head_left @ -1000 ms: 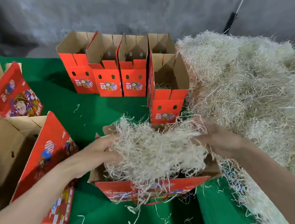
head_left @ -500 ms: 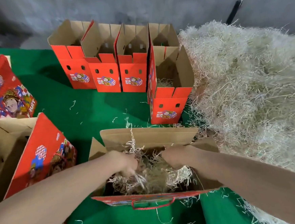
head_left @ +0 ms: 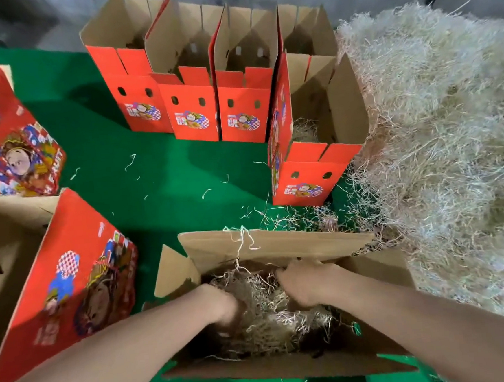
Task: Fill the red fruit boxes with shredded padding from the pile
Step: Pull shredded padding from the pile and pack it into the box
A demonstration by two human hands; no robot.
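Across the whole frame runs the green felt tabletop [head_left: 159, 174], and the biggest thing on it by far is the huge pale pile of shredded padding [head_left: 440, 146], heaped up along the right side.

Next in size are two large red cardboard fruit boxes with cartoon print, over on the left. The nearer one [head_left: 71, 280] is tipped so its printed face slants up, and the farther one [head_left: 8, 140] sits behind it.

Then comes the open brown-lined cardboard box [head_left: 279, 243], right in front of the person, flaps spread, with a tangled layer of shredded padding [head_left: 273, 324] in the bottom.

At the back stands a row of upright narrow red fruit boxes [head_left: 190, 117], tops open, packed side by side. One more upright red box [head_left: 307, 183] stands in front of the row's right end, touching the pile, with a bit of padding showing inside.

Both bare arms reach down into the front box. The left hand [head_left: 224, 310] is buried in the shreds and blurry, so I can't tell what its fingers are doing. The right hand [head_left: 306, 283] has its fingers bent down into the padding, but clutching or just pressing, can't tell.

Loose pale strands [head_left: 277, 216] are scattered on the felt between the front box and the single one.
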